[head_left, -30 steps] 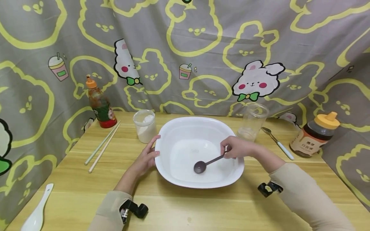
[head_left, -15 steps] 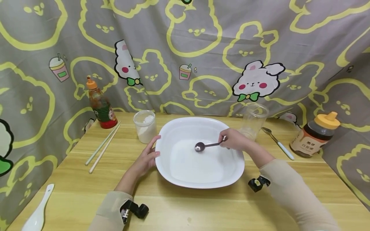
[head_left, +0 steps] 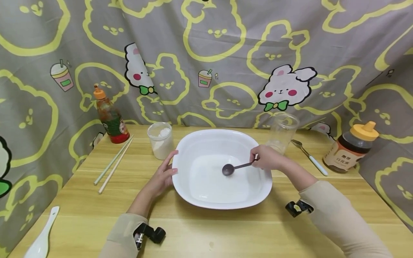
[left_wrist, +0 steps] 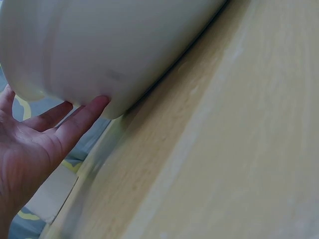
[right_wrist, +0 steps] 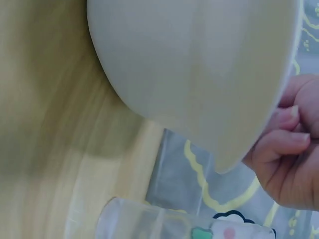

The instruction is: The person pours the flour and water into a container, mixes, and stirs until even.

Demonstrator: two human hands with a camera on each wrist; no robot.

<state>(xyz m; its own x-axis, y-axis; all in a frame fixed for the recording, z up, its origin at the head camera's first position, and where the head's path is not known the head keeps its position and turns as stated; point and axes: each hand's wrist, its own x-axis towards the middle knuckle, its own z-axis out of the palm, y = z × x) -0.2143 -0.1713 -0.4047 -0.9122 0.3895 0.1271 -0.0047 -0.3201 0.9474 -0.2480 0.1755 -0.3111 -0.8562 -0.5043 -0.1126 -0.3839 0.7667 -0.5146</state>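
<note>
Left hand [head_left: 161, 177], fingers straight, rests against the white basin's [head_left: 180, 186] left rim; right hand [head_left: 266, 158] pinches a dark spoon [head_left: 233, 167] over its middle. Behind the basin: honey bottle [head_left: 351, 148], sauce bottle [head_left: 109, 116], clear jar [head_left: 282, 132], flour cup [head_left: 160, 139]; chopsticks [head_left: 113, 163] left.

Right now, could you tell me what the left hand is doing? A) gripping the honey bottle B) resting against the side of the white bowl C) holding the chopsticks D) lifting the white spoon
B: the left hand lies with straight fingers against the outer wall of the white bowl, while the right hand holds the dark spoon inside it.
</note>
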